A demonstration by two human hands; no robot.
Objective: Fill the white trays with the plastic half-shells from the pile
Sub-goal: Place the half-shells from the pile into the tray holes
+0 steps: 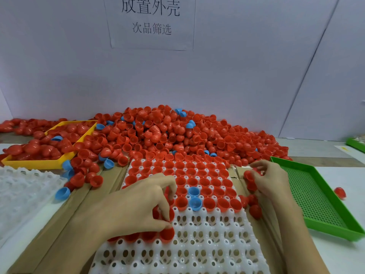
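Two hands work the white tray (207, 244): left hand (136, 206) pinches a red shell (167, 233) beside empty cups at 3 o'clock; right hand (270, 180) grips shells, pile (177, 133) at 12.

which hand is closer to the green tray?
Right. The right hand sits just beside the green tray, at its left rim; the left hand is over the white tray, farther left.

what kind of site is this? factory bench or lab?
Most likely a factory sorting or assembly bench, not a lab. Signs: a huge pile of red half-shells against the wall, a white tray being filled by hand, and a printed work-station sign in Chinese taped above.
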